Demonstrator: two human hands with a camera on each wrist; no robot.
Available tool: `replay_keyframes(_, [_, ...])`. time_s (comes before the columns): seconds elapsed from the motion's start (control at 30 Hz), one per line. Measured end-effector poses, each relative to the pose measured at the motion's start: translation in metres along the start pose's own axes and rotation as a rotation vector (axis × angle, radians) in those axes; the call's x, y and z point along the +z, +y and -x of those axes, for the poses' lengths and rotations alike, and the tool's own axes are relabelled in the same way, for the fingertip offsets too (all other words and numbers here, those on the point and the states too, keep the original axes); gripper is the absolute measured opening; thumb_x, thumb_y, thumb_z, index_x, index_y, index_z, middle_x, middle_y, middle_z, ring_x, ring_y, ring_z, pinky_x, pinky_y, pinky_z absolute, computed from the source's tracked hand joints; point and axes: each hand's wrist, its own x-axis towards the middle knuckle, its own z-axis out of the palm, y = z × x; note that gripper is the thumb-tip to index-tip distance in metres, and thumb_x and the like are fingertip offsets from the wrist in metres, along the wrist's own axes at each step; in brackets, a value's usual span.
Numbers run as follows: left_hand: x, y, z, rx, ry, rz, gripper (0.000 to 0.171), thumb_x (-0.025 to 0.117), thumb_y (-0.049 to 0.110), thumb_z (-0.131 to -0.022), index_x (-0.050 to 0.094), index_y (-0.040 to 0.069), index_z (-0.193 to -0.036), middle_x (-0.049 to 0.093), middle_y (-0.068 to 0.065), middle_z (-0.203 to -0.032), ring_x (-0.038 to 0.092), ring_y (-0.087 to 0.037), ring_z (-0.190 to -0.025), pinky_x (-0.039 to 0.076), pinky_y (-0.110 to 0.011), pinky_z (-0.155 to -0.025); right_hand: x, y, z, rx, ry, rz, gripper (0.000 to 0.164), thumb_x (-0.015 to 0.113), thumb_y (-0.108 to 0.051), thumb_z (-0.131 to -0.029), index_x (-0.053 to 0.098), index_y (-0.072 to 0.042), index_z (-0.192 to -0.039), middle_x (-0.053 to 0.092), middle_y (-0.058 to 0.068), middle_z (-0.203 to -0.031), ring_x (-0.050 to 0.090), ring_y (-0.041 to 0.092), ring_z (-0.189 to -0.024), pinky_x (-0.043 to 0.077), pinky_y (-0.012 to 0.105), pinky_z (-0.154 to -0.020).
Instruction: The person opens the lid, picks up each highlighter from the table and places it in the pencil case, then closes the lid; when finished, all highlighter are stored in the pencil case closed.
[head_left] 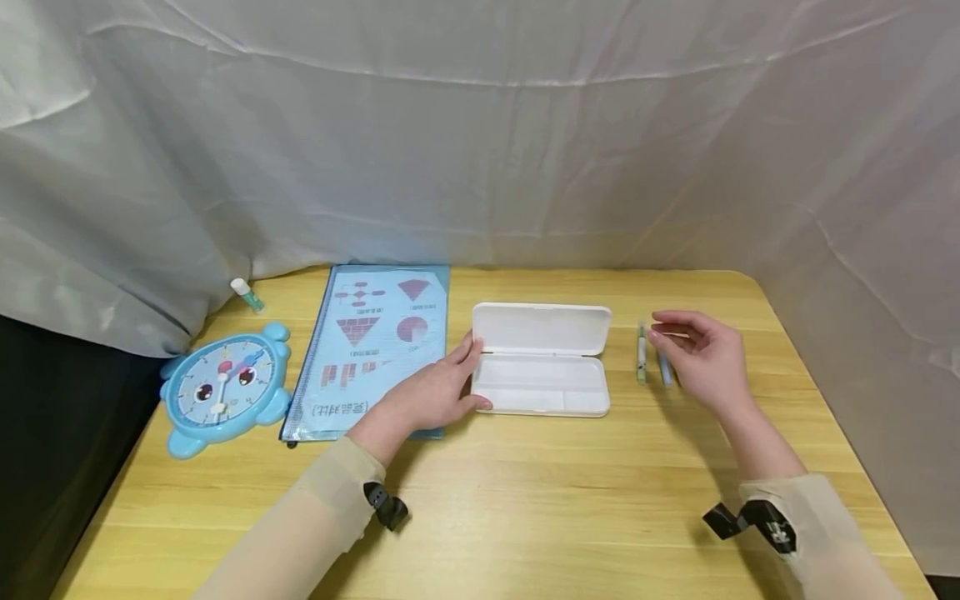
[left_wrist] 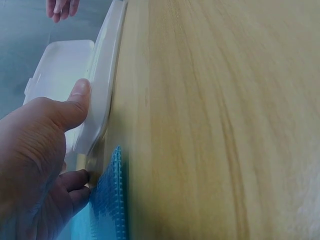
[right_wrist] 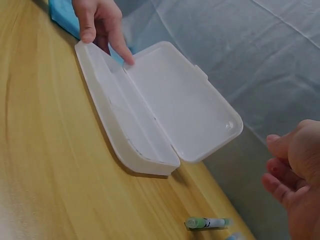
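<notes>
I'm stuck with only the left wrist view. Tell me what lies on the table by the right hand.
Observer: In the head view, a green-ended pen and a blue pen lie side by side near the right hand.

Operator: Now describe the inside of the white case; I can't see into its tray.

Observer: The head view shows the tray split by dividers, with a long compartment along the hinge side and shorter ones in front.

Operator: Tell me what lies past the blue folder, on the side away from the case.

Observer: A blue toy clock lies there, to the folder's left in the head view.
</notes>
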Motion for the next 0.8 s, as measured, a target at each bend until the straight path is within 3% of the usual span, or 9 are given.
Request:
replay_keyframes(0.23, [0.0, 0.0, 0.0, -0.007, 0.0, 0.003, 0.1, 0.064, 0.055, -0.103, 0.007, 0.006, -0.169, -0.005, -0.014, -0.175, 0.04, -0.039, -0.148, 0.045, -0.045, -0.112, -0.001, 0.005, 0.008, 0.02, 0.001, -0.041, 0.03, 0.076, 0.007, -0.094, 0.068, 0.016, -0.122, 0.074, 0.016, -0.112, 0.071, 0.008, -0.099, 0.056, 0.018, -0.084])
replay_keyframes(0.47, [0.001, -0.002, 0.001, 0.0, 0.01, 0.013, 0.1, 0.064, 0.055, -0.103, 0.007, 0.007, -0.169, -0.01, -0.011, -0.174, 0.042, -0.038, -0.147, 0.045, -0.043, -0.112, 0.0, 0.012, 0.014, 0.048, -0.011, -0.114, 0.031, 0.073, 0.016, -0.092, 0.065, 0.022, -0.121, 0.075, -0.001, -0.106, 0.073, 0.009, -0.095, 0.057, 0.019, -0.082])
replay_keyframes(0.67, [0.001, -0.001, 0.001, 0.005, 0.027, 0.007, 0.101, 0.066, 0.055, -0.102, 0.008, 0.006, -0.169, -0.009, -0.012, -0.175, 0.044, -0.039, -0.146, 0.045, -0.044, -0.112, 0.004, 0.019, 0.019, 0.095, -0.015, -0.058, 0.032, 0.075, 0.011, -0.093, 0.066, 0.019, -0.123, 0.072, 0.027, -0.114, 0.072, 0.006, -0.095, 0.057, 0.019, -0.082])
replay_keyframes(0.8, [0.0, 0.0, 0.001, 0.008, 0.031, 0.003, 0.101, 0.066, 0.054, -0.102, 0.009, 0.005, -0.169, -0.008, -0.013, -0.175, 0.042, -0.039, -0.147, 0.045, -0.044, -0.112, 0.007, 0.025, 0.021, 0.117, -0.022, -0.026, 0.033, 0.075, 0.009, -0.094, 0.065, 0.019, -0.124, 0.068, 0.034, -0.118, 0.071, 0.003, -0.095, 0.056, 0.018, -0.083])
